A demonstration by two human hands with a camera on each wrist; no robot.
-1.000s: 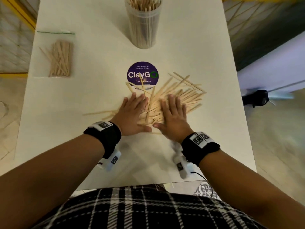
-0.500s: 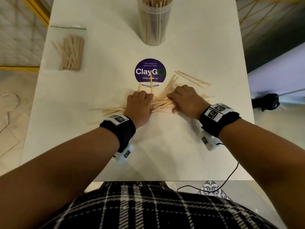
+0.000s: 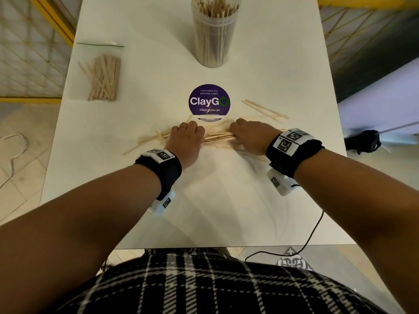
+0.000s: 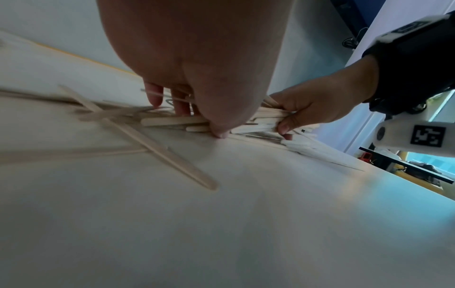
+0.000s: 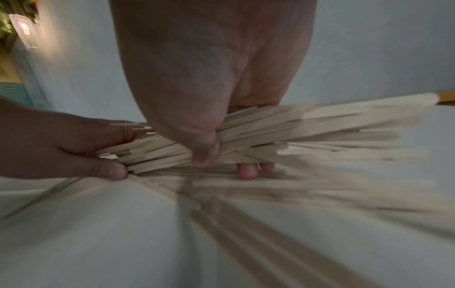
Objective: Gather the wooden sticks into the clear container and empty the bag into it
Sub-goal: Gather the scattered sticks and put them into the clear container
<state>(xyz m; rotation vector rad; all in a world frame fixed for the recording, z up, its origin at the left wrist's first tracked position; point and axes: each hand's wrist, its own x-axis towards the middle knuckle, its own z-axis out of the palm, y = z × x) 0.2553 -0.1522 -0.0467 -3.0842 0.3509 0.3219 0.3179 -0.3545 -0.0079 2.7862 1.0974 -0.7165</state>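
A bundle of wooden sticks [image 3: 217, 136] lies across the white table [image 3: 226, 200] just below the purple sticker. My left hand [image 3: 186, 137] grips the bundle's left part, fingers and thumb curled round it [image 4: 172, 121]. My right hand [image 3: 246, 134] grips the right part of the same bundle [image 5: 258, 134]. A few loose sticks [image 3: 145, 141] lie to the left of my left hand, and two more sticks [image 3: 264, 109] lie at the right. The clear container [image 3: 214, 30] stands upright at the far middle, full of sticks. A clear bag [image 3: 103, 75] of sticks lies at the far left.
A round purple ClayGo sticker [image 3: 209, 100] marks the table's middle. A black cable [image 3: 303, 241] hangs off the near right edge. Tiled floor and a yellow-framed mesh fence [image 3: 29, 53] lie to the left of the table.
My hands went from lying flat on the spread pile to curling round the sticks. The sticks have been drawn together into one crosswise bundle.
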